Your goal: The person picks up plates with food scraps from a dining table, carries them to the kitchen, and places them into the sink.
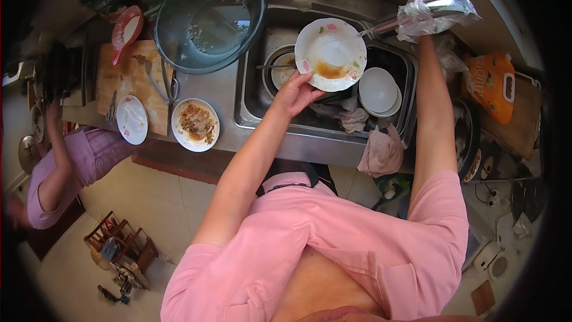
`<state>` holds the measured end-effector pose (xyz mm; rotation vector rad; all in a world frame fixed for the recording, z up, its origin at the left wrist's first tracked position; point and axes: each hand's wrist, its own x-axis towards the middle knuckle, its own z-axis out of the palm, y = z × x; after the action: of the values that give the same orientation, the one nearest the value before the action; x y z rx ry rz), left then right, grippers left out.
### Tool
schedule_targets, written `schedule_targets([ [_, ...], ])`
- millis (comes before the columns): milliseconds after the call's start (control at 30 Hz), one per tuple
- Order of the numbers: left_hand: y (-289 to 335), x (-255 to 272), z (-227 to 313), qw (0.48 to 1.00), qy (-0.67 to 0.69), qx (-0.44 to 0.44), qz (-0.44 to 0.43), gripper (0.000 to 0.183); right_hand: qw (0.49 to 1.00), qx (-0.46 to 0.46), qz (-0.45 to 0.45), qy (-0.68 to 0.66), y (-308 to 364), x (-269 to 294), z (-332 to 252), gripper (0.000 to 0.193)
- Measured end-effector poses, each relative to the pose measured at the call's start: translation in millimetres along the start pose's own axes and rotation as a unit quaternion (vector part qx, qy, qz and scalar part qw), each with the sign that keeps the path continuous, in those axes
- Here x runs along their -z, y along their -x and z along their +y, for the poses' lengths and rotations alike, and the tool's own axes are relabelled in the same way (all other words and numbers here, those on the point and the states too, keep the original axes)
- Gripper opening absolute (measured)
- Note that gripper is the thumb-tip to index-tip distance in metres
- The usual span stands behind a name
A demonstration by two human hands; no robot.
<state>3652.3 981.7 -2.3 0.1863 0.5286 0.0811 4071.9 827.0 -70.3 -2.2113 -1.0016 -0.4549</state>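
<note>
While a round white plate with a floral rim and brown sauce smears (pixel 330 54) is held over the steel sink (pixel 253 92) by the clenched fingers of the left hand (pixel 296 93), rinsing seems in hand; the right hand (pixel 424 36) reaches the plastic-wrapped tap (pixel 432 15), its grip hidden, so water would be needed next; an orange package (pixel 491 86) lies on the desk at the right

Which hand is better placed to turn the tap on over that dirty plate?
Probably the right hand: it is already up at the plastic-wrapped tap. The left hand grips the stained flowered plate over the sink.
</note>
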Motion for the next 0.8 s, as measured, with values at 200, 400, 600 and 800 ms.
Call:
schedule_targets([
  [200,19.5,-0.1,12.6,0.999,-0.038,-0.018,0.016,0.04,1.0,0.003,-0.017,0.019,-4.7,12.5,14.1,0.035],
  [400,64.2,9.1,33.4,0.998,-0.02,-0.052,0.025,0.042,0.913,-0.319,-0.027,-0.253,35.9,33.6,-63.0,0.021],
  [600,104.0,16.5,18.6,0.998,-0.053,-0.029,0.033,0.038,0.738,-0.386,-0.354,-0.425,117.3,80.3,-220.7,0.034],
  [800,135.9,32.3,17.6,0.994,-0.083,-0.036,0.069,0.043,0.562,-0.327,-0.557,-0.516,117.9,49.2,-281.6,0.04],
])
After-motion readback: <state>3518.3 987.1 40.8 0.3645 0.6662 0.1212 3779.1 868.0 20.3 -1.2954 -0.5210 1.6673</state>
